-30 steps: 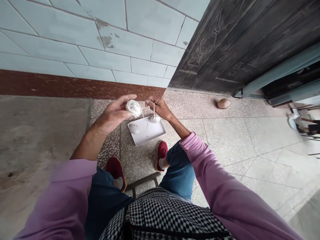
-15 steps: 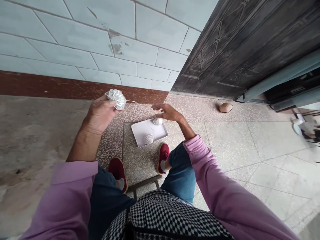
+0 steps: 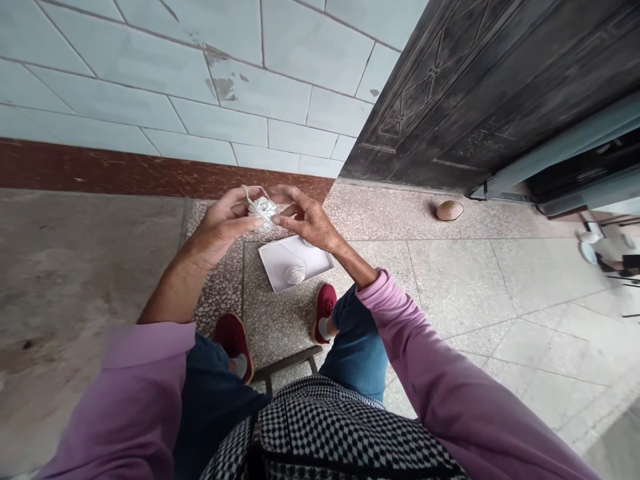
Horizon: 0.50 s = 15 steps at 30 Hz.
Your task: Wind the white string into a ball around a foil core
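Observation:
A ball of white yarn [image 3: 263, 211] is in front of me, above the floor, with a loose loop of strand over its top. My left hand [image 3: 223, 223] is closed on its left side, thumb in front. My right hand [image 3: 311, 223] is at its right side, thumb and forefinger curled in on the yarn there; the exact strand between them is hard to make out. Below, a shallow white box [image 3: 270, 257] lies on the floor. In it sits a second yarn ball [image 3: 295, 272], with a thin strand running from it. Another ball in the box is mostly hidden by my right hand.
A tiled wall [image 3: 220, 127] with a brown base band rises ahead, beside a dark carved door [image 3: 425, 113]. A round tan object [image 3: 450, 211] lies on the floor by the door. My red shoes [image 3: 325, 310] flank the box's near side, close to a dark bar [image 3: 290, 363].
My right hand has moved left and up from above the box to the yarn ball. My left hand has brought the ball right and slightly lower, and a loop now shows over it.

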Tool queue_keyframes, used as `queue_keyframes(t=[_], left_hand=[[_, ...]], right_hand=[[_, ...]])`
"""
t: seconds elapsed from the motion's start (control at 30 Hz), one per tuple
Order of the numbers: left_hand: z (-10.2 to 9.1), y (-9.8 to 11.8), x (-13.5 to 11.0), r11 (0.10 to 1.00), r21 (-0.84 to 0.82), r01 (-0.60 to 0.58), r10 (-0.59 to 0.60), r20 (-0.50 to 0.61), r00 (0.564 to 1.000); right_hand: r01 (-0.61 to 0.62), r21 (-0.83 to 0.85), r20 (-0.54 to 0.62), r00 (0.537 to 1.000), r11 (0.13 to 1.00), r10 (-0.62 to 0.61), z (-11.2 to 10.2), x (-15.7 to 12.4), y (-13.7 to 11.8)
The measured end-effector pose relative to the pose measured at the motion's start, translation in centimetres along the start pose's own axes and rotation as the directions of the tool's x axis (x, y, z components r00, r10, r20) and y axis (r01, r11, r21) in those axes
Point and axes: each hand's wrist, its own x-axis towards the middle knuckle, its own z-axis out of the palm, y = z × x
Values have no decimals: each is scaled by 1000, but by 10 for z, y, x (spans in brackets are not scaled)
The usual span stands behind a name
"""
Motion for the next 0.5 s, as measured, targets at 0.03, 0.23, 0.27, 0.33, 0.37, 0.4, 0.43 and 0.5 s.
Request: queue_keyframes(t=[0.03,0.23,0.27,0.33,0.37,0.4,0.43,0.5], left_hand=[[-2,1,0,999,32,18,-19,14,1000],[-15,9,-2,983,158,92,-116,147,982],[-15,8,-2,982,174,77,-107,171,979],[-16,7,-4,978,205,42,-82,192,978],[-17,6,-5,975,220,31,-74,191,979],[-18,6,-5,972,235,30,-75,187,980],[-19,6,-6,968,249,35,-83,183,980],[-22,7,-6,963,263,49,-98,174,980]], right_hand=[[22,-35,26,999,999,-21,-3,-1,3],[-14,-45,217,976,999,23,-11,-7,3],[-45,-34,233,971,998,52,-11,-8,1],[-97,-33,231,968,995,102,-9,-9,-3],[-109,-37,216,970,993,115,-9,-9,-4],[-114,-37,209,971,993,119,-8,-9,-5],[-112,-28,207,972,993,115,-6,-10,-5],[-94,15,199,976,995,89,-4,-10,-3]])
